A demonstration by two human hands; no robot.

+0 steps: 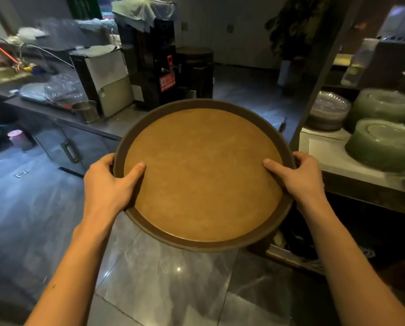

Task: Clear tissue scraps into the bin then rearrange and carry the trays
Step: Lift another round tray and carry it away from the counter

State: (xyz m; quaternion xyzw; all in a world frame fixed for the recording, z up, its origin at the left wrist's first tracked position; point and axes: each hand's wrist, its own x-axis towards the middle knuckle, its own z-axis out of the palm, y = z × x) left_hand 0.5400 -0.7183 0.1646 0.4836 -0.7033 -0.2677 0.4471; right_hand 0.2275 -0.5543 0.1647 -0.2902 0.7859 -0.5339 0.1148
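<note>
My left hand (107, 182): closed on the near-left rim of the round tray, thumb lying flat on the tan surface, fingers wrapped under the edge and hidden from me.
My right hand (300, 178): closed on the near-right rim the same way, thumb pointing inward across the top, fingers curled over the outer edge.
Round tray (203, 175): held between both my hands in the air over the floor, its far edge tipped up a little; tan inner face with a darker brown raised rim; nothing lies on it.
Floor (161, 278): grey glossy tiles below my forearms and the tray.
Shelf on my right (352, 168): just beside my right hand, a pale top with stacks of green plates (382, 144) and, further back, a stack of clear plates (328, 109).
Counter on my left (62, 114): dark, with cabinet doors below; a metal cup (86, 111) stands near its edge, clear plastic ware behind it.
Pink cup (16, 137): low at the left, blurred.
Dark machine (149, 62): beyond the tray's far edge, a pale cloth draped over its top.
Potted plant (290, 31): farthest back, against the wall.
</note>
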